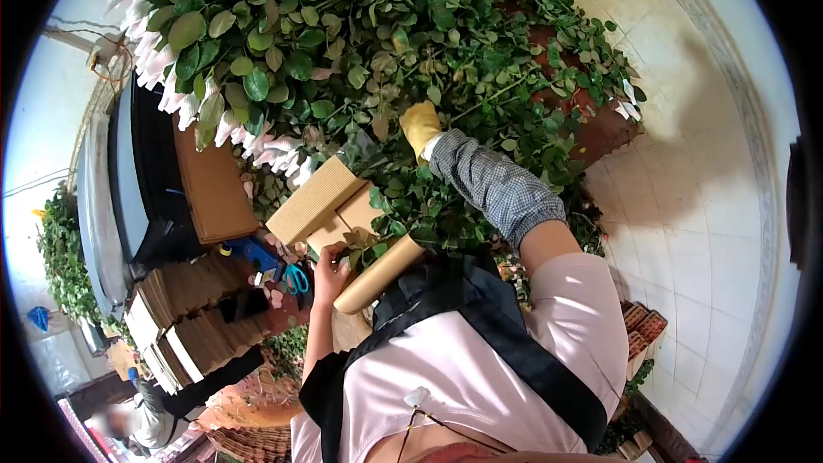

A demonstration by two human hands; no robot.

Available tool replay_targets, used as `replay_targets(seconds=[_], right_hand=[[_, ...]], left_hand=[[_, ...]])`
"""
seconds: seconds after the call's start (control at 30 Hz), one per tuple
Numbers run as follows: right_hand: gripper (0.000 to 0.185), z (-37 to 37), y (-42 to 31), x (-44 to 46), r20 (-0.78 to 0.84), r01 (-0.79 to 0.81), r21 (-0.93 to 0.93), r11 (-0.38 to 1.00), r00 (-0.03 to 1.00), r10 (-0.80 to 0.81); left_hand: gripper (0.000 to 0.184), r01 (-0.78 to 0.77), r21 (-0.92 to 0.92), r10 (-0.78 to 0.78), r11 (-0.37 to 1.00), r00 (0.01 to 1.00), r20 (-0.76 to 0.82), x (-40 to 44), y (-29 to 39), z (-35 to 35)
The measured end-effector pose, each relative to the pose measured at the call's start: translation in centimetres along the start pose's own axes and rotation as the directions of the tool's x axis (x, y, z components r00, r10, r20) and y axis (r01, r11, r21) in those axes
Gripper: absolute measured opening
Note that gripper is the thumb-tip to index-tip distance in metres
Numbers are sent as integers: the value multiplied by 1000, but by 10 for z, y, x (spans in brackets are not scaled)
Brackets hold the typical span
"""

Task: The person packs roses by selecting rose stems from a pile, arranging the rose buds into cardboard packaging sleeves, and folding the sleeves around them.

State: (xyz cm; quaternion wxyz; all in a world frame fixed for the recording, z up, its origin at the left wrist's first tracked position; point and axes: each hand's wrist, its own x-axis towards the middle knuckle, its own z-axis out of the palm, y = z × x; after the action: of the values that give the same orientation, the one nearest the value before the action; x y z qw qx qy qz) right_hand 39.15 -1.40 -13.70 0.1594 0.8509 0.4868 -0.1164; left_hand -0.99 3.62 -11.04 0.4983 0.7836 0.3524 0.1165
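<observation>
My left hand [329, 269], bare, has its fingers curled at the lower edge of a piece of corrugated cardboard [314, 200]. Leafy stems lie partly over that cardboard. A roll of brown paper [377, 276] lies just right of this hand, close to my apron. My right hand [419, 127] wears a yellow glove and a checked sleeve. It reaches into a big heap of leafy cut stems [343, 43], and looks closed among the leaves. What its fingers hold is hidden. Pale wrapped flower heads [159, 60] line the heap's left side.
Blue-handled scissors [296, 279] lie left of my left hand. Stacks of folded cardboard [184, 317] and an upright brown board [210, 184] stand farther left. A person [150, 420] is at the lower left. Tiled floor [677, 231] runs along the right.
</observation>
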Motion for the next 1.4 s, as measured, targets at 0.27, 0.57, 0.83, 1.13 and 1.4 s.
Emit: replay_targets(seconds=[0.27,0.57,0.83,1.13,1.4], right_hand=[[23,11,20,15,-476,115,-46,992,871,-123],[41,-70,21,-40,-784,149,219,964,615,83],[43,-125,40,-67,-924,273,276,922,340,175],[45,-121,24,-74,-910,733,212,646,388,-143],[24,-116,43,-167,-20,385,74,920,923,-385]], left_hand=[[27,-231,322,210,918,973,97,1,-2,-8],[36,-76,299,44,951,993,114,1,1,-9],[28,-71,244,42,967,992,123,0,-2,-9],[27,-147,217,125,965,986,114,0,-7,-9],[29,-186,-13,186,982,978,90,-4,-87,8]])
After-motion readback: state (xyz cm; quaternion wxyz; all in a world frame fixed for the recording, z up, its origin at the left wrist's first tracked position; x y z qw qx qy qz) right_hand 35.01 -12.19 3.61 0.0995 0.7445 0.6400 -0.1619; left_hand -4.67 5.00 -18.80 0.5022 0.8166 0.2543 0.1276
